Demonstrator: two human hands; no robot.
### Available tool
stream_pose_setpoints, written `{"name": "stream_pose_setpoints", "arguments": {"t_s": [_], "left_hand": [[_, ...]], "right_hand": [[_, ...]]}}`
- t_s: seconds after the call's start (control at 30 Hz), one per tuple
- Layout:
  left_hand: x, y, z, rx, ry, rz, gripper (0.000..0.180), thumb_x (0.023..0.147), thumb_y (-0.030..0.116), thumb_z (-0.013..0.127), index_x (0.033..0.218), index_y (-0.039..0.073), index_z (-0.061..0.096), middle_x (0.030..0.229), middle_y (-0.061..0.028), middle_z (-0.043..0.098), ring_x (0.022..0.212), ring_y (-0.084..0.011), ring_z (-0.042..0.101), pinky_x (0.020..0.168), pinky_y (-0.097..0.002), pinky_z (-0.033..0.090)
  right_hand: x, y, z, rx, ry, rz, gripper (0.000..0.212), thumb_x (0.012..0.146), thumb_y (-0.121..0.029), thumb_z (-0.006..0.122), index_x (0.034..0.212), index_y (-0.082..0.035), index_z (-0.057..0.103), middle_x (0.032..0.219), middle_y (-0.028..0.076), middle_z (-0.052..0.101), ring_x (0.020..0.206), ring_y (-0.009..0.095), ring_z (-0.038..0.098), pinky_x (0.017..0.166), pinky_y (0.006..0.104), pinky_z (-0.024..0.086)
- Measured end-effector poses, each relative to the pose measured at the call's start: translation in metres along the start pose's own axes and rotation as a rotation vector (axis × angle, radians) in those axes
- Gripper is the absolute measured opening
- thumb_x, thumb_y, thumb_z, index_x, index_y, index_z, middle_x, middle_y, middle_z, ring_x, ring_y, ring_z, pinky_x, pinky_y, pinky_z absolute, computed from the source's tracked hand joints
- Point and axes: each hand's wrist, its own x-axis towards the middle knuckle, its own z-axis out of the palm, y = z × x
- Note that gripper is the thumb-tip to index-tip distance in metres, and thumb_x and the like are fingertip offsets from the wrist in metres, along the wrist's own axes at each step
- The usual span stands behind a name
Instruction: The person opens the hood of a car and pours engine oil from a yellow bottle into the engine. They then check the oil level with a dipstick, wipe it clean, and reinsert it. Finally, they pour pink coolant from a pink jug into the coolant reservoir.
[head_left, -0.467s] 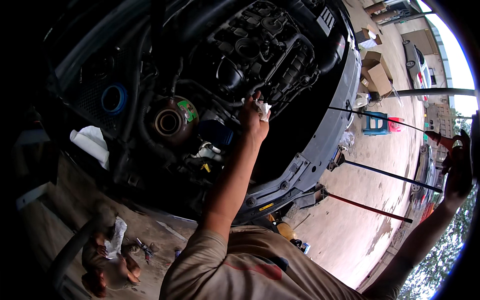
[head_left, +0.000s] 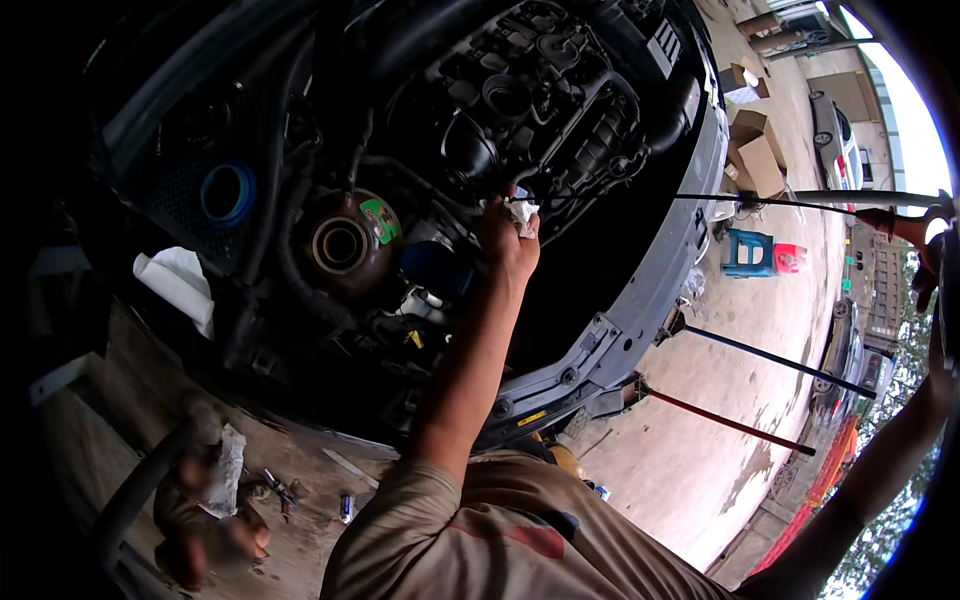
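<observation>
My left hand (head_left: 508, 240) is closed over the engine bay around a crumpled white paper wipe (head_left: 522, 212). Far out at the right rim, my right hand (head_left: 932, 255) grips the reddish handle of a long thin dipstick (head_left: 770, 202). Its rod stretches leftward across the car's front edge toward the wipe; over the dark bay the rod is hard to follow. Beyond my left hand lies the engine (head_left: 560, 110), dark with hoses and an open round port. Nearer to the left is a brownish round reservoir (head_left: 345, 245) with a green label.
A blue ring-shaped opening (head_left: 228, 193) and a white paper roll (head_left: 175, 285) are on the bay's left side. The grey front crossmember (head_left: 640, 305) curves past my left arm. Cardboard boxes (head_left: 757, 155) and a blue stool (head_left: 748, 254) stand on the floor. A person (head_left: 205, 520) crouches at lower left.
My right hand has risen toward the top of the picture with the dipstick, whose rod is now closer to level. My left hand keeps its place with the wipe.
</observation>
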Motion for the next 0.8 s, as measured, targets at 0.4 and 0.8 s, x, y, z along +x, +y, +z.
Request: {"name": "stream_pose_setpoints", "arguments": {"t_s": [0.4, 0.8], "left_hand": [[0.013, 0.035, 0.022, -0.328, -0.013, -0.221, 0.018, 0.095, 0.021, 0.043, 0.094, 0.008, 0.055, 0.061, -0.0007, 0.044, 0.043, -0.0123, 0.037, 0.039, -0.0218, 0.030], [0.039, 0.029, 0.019, -0.597, 0.073, -0.133, 0.019, 0.087, 0.011, 0.049, 0.069, 0.008, 0.052, 0.061, 0.0021, 0.043, 0.043, -0.0107, 0.032, 0.038, -0.0201, 0.025]], "right_hand": [[0.134, -0.023, 0.107, -0.318, -0.179, -0.116, 0.013, 0.083, -0.014, 0.060, 0.085, -0.002, 0.065, 0.076, 0.013, 0.064, 0.070, 0.027, 0.063, 0.065, 0.0377, 0.049], [0.155, -0.062, 0.118, -0.092, -0.354, -0.103, 0.011, 0.086, -0.009, 0.064, 0.093, -0.004, 0.057, 0.074, 0.012, 0.062, 0.070, 0.024, 0.062, 0.065, 0.0381, 0.048]]}}
